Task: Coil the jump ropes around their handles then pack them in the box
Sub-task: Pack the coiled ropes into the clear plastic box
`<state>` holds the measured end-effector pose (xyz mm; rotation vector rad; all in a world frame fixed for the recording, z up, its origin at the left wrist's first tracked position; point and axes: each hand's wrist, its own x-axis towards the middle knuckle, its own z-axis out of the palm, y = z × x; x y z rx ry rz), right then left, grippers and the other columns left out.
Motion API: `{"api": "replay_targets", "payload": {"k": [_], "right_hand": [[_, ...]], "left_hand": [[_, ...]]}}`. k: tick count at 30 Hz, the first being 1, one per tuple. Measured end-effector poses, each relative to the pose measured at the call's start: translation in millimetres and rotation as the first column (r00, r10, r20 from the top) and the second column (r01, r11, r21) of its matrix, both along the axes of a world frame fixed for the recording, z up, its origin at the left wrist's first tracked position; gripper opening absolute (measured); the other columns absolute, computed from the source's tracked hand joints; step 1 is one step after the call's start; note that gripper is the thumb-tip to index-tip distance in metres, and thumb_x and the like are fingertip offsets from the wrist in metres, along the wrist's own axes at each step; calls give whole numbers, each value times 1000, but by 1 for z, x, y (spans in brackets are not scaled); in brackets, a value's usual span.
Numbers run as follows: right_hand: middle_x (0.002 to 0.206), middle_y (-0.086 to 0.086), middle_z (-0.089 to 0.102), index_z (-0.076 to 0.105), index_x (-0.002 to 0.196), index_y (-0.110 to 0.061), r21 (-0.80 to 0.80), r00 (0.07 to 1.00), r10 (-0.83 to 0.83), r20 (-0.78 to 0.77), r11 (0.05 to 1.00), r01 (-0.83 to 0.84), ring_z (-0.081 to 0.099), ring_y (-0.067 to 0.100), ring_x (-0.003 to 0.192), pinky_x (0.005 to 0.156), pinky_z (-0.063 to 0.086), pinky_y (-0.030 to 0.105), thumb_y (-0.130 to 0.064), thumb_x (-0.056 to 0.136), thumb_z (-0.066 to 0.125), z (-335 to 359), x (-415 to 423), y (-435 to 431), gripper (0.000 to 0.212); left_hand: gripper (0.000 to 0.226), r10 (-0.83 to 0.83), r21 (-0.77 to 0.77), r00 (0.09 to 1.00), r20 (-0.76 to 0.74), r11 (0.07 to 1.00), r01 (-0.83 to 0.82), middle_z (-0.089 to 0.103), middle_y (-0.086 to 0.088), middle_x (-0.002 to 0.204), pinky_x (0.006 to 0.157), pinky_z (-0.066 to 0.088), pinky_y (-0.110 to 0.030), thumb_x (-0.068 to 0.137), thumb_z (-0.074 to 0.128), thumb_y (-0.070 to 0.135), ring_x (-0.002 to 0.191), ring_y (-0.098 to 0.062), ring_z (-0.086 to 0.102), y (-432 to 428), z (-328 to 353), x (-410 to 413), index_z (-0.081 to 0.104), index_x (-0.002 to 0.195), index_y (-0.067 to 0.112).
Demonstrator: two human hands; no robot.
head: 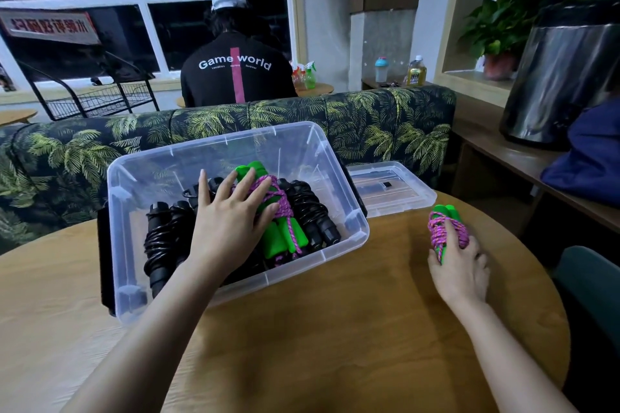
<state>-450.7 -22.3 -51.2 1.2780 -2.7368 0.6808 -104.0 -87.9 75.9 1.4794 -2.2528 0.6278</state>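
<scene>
On the wooden tabletop [335, 329], nearest at the right, the right hand [459, 265] curls its fingers round a green-handled jump rope [448, 223] wound in pink cord. Further in, the left hand [228, 221] reaches into the clear box [235, 282], fingers spread nearly straight, pressing on a second green rope [285, 235] that lies between coiled black ropes [308, 208]. Behind the box lies its lid [396, 191], then a leaf-patterned sofa [385, 121].
</scene>
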Motion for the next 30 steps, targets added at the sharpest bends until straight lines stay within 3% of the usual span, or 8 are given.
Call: {"api": "replay_targets", "payload": {"k": [5, 8, 10, 14, 20, 23, 26, 30], "right_hand": [[149, 26, 32, 23, 154, -25, -331, 996, 90, 27, 941, -76, 45, 47, 123, 96, 43, 51, -31, 96, 56, 48, 29, 21, 67], [148, 21, 35, 27, 153, -24, -586, 968, 251, 9, 786, -199, 48, 36, 119, 87, 48, 43, -27, 95, 58, 96, 65, 32, 66], [149, 17, 34, 22, 154, -28, -644, 919, 391, -55, 689, -332, 52, 28, 112, 78, 52, 35, -30, 94, 57, 120, 97, 36, 69], [158, 12, 23, 15, 155, -37, -482, 811, 557, -180, 668, -566, 38, 29, 133, 107, 40, 44, -36, 96, 56, 134, 157, 28, 72], [151, 20, 37, 28, 154, -32, -216, 811, 478, -339, 799, -561, 42, 39, 132, 102, 43, 48, -39, 93, 57, 124, 190, -9, 68], [160, 18, 24, 22, 156, -25, -123, 786, 521, -333, 802, -584, 16, 37, 148, 117, 24, 49, -54, 98, 30, 116, 188, -20, 66], [164, 7, -8, 0, 158, -26, -42, 726, 613, -311, 755, -655, -18, 30, 150, 121, -7, 47, -75, 83, -5, 113, 182, -22, 90], [162, 0, -18, -9, 157, -27, 9, 698, 638, -326, 740, -673, -19, 24, 149, 121, -11, 51, -84, 72, -21, 114, 174, -16, 103]], "left_hand": [[61, -9, 0, 1000, -2, 1000, 9, 54, -5, 144, 117, 11, -64, 96, 25, 57, 134, -33, 48, 1, -1, 0, 55, 139, 25], [71, 4, 19, 1000, -15, 1000, -4, 43, -5, 153, 119, 4, -60, 96, 18, 60, 140, -30, 40, 1, -1, 0, 44, 147, 18], [76, 9, 30, 999, -46, 1000, -8, 32, -6, 158, 120, -2, -56, 97, 11, 61, 145, -27, 33, 2, -1, 0, 32, 152, 13], [86, -19, 49, 994, -111, 998, 24, 20, -9, 162, 121, -4, -53, 94, -4, 64, 149, -23, 24, 3, 1, 2, 22, 155, 9], [89, -40, 130, 984, -176, 989, 63, 6, -6, 165, 120, -14, -45, 87, -11, 62, 152, -15, 8, 2, 6, 6, 8, 157, 10], [91, -42, 154, 983, -180, 985, 71, 3, -4, 165, 119, -17, -43, 85, -14, 63, 152, -14, 5, 0, 8, 8, 5, 157, 12], [97, -50, 154, 985, -168, 985, 76, 2, -2, 165, 118, -19, -42, 81, -20, 69, 152, -12, 3, -2, 8, 9, 3, 157, 14], [95, -46, 170, 986, -160, 983, 73, 1, -1, 165, 118, -19, -43, 81, -17, 67, 152, -12, 1, -3, 9, 9, 3, 157, 15]]}}
